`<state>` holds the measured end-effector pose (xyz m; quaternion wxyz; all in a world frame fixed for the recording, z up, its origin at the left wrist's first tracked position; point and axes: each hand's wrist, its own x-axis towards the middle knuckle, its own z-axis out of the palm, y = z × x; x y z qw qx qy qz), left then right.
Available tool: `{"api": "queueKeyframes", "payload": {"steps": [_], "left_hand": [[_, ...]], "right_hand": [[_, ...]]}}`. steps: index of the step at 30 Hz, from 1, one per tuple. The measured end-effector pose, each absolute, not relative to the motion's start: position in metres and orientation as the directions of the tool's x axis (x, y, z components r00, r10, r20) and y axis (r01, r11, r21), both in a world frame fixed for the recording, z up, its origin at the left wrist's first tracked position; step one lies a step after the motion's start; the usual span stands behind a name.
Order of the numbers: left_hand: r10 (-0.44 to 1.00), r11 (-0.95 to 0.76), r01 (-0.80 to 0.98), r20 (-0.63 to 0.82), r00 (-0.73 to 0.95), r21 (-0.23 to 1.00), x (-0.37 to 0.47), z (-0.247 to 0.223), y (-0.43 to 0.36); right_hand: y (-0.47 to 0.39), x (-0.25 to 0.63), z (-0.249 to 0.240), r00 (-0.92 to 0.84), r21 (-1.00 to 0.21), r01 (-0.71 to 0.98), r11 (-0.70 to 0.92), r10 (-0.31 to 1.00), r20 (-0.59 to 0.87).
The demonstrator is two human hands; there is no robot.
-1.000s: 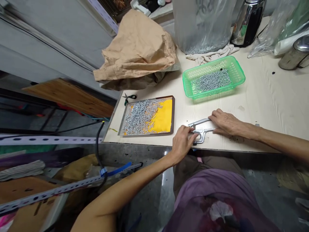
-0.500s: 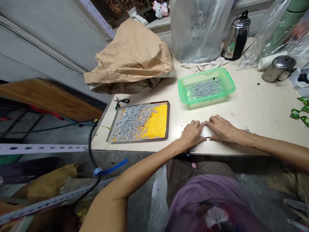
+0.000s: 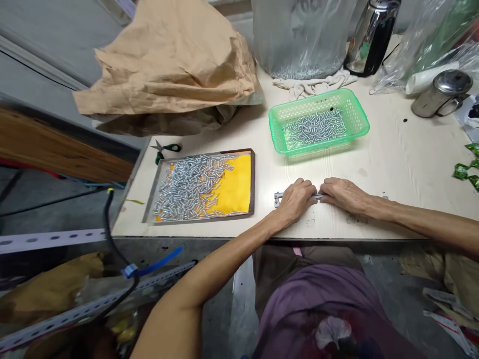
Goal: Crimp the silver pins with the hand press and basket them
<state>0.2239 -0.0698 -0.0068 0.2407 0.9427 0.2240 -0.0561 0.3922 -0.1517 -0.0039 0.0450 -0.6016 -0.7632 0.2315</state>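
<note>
Near the front edge of the table, both hands grip a narrow silvery metal bar [image 3: 318,196]. My left hand [image 3: 298,200] is closed around its left part; a bracket-like end [image 3: 277,198] sticks out past the wrist side. My right hand [image 3: 345,197] is closed on the bar's right part, its fingertips almost touching the left ones. Most of the bar is hidden beneath the fingers. To the left of my hands lies a shallow tray [image 3: 252,184] with a yellow lining, heaped with small metal pins [image 3: 187,187]. Beyond them stands a green plastic basket [image 3: 275,127] holding more such pins.
Scissors [image 3: 164,148] lie behind the tray, below a large brown paper bag [image 3: 172,65]. At the back are a clear plastic bag [image 3: 303,45] and a steel kettle [image 3: 370,40]. A steel mug [image 3: 441,94] and green wrapped sweets [image 3: 462,171] are at the right.
The metal piece has turned from showing its broad flat face to showing a narrow edge, and its bracket-like left end has come into sight. My hands have shifted slightly away from the table edge.
</note>
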Motion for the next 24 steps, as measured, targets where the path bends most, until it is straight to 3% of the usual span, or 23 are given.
{"api": "queueKeyframes", "payload": {"steps": [7, 10, 15, 20, 24], "left_hand": [[0.455, -0.803, 0.492, -0.187, 0.871, 0.337, 0.227, -0.011, -0.077], [0.509, -0.806, 0.500, -0.061, 0.859, 0.318, 0.221, -0.023, -0.088], [0.502, -0.827, 0.406, 0.186, 0.844, 0.388, 0.206, -0.051, -0.120], [0.505, -0.815, 0.408, 0.160, 0.848, 0.413, 0.203, -0.059, -0.144], [0.509, -0.807, 0.412, 0.145, 0.848, 0.423, 0.206, -0.054, -0.146]], "right_hand": [[-0.152, 0.394, -0.010, -0.247, -0.375, 0.909, 0.180, 0.959, -0.139], [-0.146, 0.403, -0.010, -0.233, -0.358, 0.917, 0.176, 0.964, -0.125], [-0.132, 0.421, -0.011, -0.286, -0.306, 0.925, 0.225, 0.943, -0.170], [-0.112, 0.426, -0.012, -0.270, -0.304, 0.923, 0.236, 0.960, -0.076], [-0.093, 0.409, -0.004, -0.163, -0.157, 0.975, 0.155, 0.986, -0.042]]}}
